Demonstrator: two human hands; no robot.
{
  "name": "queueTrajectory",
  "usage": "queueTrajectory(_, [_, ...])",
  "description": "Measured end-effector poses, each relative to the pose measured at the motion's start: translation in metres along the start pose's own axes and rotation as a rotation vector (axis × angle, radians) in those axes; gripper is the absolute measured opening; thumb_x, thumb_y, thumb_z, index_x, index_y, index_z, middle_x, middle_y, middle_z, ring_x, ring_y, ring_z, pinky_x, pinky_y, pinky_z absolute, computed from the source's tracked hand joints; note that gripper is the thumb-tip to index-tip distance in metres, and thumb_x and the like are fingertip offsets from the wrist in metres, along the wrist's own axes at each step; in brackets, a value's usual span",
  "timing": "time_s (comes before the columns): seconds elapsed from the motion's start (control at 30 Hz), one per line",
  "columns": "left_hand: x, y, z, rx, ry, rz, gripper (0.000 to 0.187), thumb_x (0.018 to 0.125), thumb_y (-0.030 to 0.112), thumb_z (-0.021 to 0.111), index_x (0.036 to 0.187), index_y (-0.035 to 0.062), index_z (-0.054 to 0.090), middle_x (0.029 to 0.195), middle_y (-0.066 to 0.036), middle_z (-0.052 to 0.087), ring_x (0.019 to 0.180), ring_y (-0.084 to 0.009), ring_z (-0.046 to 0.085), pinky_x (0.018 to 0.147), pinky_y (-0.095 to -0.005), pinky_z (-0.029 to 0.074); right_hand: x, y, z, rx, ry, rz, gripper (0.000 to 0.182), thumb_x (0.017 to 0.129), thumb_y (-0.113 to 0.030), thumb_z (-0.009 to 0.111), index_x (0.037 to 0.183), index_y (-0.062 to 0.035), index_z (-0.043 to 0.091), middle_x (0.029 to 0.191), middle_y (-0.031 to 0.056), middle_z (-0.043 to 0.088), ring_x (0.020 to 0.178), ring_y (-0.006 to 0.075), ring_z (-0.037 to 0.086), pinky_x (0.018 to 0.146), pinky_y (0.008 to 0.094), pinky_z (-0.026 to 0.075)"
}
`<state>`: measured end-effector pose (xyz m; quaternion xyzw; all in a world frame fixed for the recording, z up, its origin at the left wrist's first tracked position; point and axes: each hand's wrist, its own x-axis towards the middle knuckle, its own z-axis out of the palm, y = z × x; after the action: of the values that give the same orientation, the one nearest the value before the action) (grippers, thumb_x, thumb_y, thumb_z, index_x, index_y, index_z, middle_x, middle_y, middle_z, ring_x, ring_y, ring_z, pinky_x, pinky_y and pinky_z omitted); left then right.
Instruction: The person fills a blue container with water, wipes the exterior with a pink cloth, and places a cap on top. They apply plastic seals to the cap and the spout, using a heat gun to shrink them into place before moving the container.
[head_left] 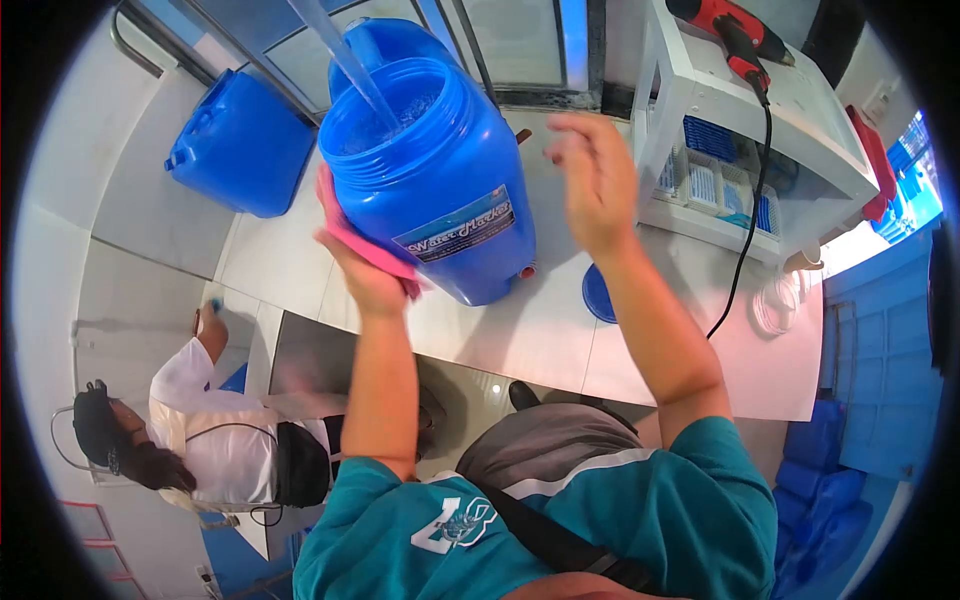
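A large blue jug (pixel 440 200) labelled "Water Market" stands on the pale tiled counter (pixel 560 340), its wide mouth uncapped. A clear stream or tube (pixel 350 65) comes down from above into the mouth. With my left hand (pixel 365 275) I press a pink cloth (pixel 365 240) against the jug's lower left side. Raised to the right of the jug, my right hand (pixel 597 185) is empty, apart from it, with its fingers apart. A round blue lid (pixel 598 293) lies on the counter, partly hidden behind my right forearm.
Another blue jug (pixel 243 143) is at the left. A white shelf (pixel 690 100) on the right bears a red-and-black heat gun (pixel 740 40), its black cord hanging down. Coiled white tubing (pixel 778 303) lies nearby. A person (pixel 220 440) in white is at the lower left.
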<state>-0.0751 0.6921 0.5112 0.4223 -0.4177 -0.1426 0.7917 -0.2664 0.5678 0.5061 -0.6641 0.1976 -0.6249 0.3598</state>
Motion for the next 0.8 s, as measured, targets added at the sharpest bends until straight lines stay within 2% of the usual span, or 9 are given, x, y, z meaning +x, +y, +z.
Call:
queueTrajectory(0.1, [0.077,-0.009,-0.028,-0.197,-0.206,-0.059,0.075,0.103,0.062,0.033,0.147,0.0021,0.041,0.143,-0.013,0.052,0.123,-0.0272,0.056,0.106,-0.0433,0.046,0.023,0.103,0.032,-0.406,-0.079,-0.063,0.026,0.096,-0.015,0.053,0.12,-0.0085,0.062,0.115,0.02,0.064,0.096,0.0327,0.066,0.084,0.0438,0.054])
queueTrajectory(0.2, [0.121,-0.036,-0.043,-0.043,-0.22,-0.281,0.085,0.1,0.07,0.028,0.157,0.0077,0.027,0.155,-0.01,0.037,0.141,-0.0224,0.038,0.116,-0.0367,0.031,0.022,0.159,0.052,-0.851,-0.238,-0.087,0.03,0.097,-0.019,0.053,0.125,-0.0116,0.061,0.121,0.0223,0.063,0.107,0.0375,0.065,0.088,0.0481,0.054])
queueTrajectory(0.37, [0.08,-0.098,-0.072,-0.048,-0.218,-0.295,0.076,0.1,0.069,0.029,0.155,0.0155,0.031,0.15,-0.011,0.044,0.135,-0.0206,0.045,0.112,-0.0364,0.038,0.027,0.156,0.043,-1.089,-0.674,0.313,0.035,0.097,-0.023,0.053,0.131,-0.0137,0.059,0.121,0.0238,0.064,0.111,0.0413,0.064,0.09,0.0503,0.053])
queueTrajectory(0.47, [0.005,-0.095,-0.09,-0.008,-0.072,-0.896,0.081,0.1,0.07,0.026,0.153,0.0085,0.032,0.151,-0.011,0.043,0.129,-0.0218,0.05,0.106,-0.036,0.044,0.013,0.203,0.04,-0.966,-0.603,0.372,0.038,0.098,-0.024,0.051,0.133,-0.0125,0.058,0.114,0.0234,0.068,0.105,0.0401,0.066,0.088,0.0495,0.053])
queueTrajectory(0.53, [-0.045,-0.097,-0.074,-0.174,0.034,-0.681,0.087,0.1,0.071,0.023,0.157,0.0055,0.021,0.153,-0.01,0.04,0.133,-0.021,0.046,0.109,-0.0358,0.04,0.007,0.232,0.04,-0.789,-0.509,0.28,0.042,0.098,-0.025,0.047,0.135,-0.0086,0.056,0.108,0.0239,0.07,0.103,0.0388,0.067,0.088,0.0477,0.053])
queueTrajectory(0.57, [-0.063,-0.077,-0.055,-0.116,0.087,-0.592,0.084,0.098,0.073,0.029,0.156,0.0127,0.026,0.147,-0.009,0.047,0.126,-0.024,0.051,0.092,-0.0336,0.051,0.01,0.228,0.041,-0.793,-0.503,0.28,0.042,0.098,-0.025,0.047,0.135,-0.0086,0.056,0.108,0.0239,0.07,0.103,0.0388,0.067,0.088,0.0477,0.053])
queueTrajectory(0.6, [-0.067,-0.069,-0.051,-0.121,0.079,-0.59,0.084,0.098,0.073,0.029,0.156,0.0127,0.026,0.147,-0.009,0.047,0.126,-0.024,0.051,0.092,-0.0336,0.051,0.014,0.219,0.044,-0.702,-0.489,0.29,0.043,0.098,-0.026,0.047,0.136,-0.0067,0.056,0.109,0.0243,0.07,0.103,0.039,0.067,0.088,0.047,0.053])
queueTrajectory(0.7, [-0.051,-0.049,-0.042,0.279,-0.134,0.116,0.075,0.104,0.061,0.023,0.161,0.014,0.01,0.159,-0.008,0.032,0.144,-0.0266,0.034,0.113,-0.0405,0.036,0.018,0.214,0.047,-0.613,-0.474,0.268,0.045,0.098,-0.028,0.048,0.136,-0.0048,0.056,0.111,0.0247,0.069,0.104,0.0395,0.067,0.09,0.046,0.052])
queueTrajectory(0.8, [0.004,-0.017,-0.026,-0.108,-0.142,-0.091,0.072,0.106,0.058,0.023,0.16,0.0118,0.013,0.159,-0.01,0.033,0.143,-0.027,0.035,0.115,-0.0422,0.034,0.019,0.197,0.043,-0.615,-0.492,0.228,0.046,0.098,-0.03,0.051,0.136,-0.0056,0.057,0.113,0.0241,0.069,0.104,0.0398,0.067,0.091,0.0457,0.052])
